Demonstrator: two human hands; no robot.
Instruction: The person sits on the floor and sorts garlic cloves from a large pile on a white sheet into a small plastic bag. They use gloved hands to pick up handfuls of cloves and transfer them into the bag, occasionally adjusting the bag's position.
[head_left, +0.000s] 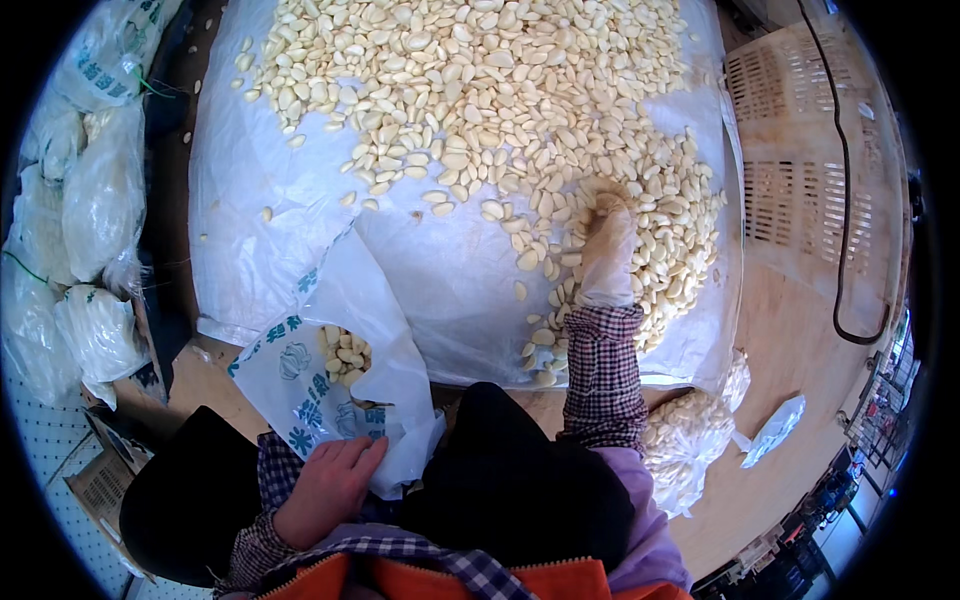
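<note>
Many peeled garlic cloves (465, 82) are spread over a white plastic sheet (255, 180). Among the cloves on the right side of the sheet is my right hand (609, 232), in a pale, stained glove; its fingertips are partly hidden, so whether it grasps any cannot be told. My bare left hand (334, 480) has its fingers on the lower edge of a white printed plastic bag (382, 307), near my lap. Through the bag's opening some garlic cloves (346, 356) show inside.
Filled plastic bags (105, 202) are piled at the left. A clear bag of cloves (686, 435) sits right of my right sleeve, near a crumpled plastic piece (776, 431) on the wooden surface (780, 330). A slotted plastic crate (817, 172) stands at the right, a dark bent rod across it.
</note>
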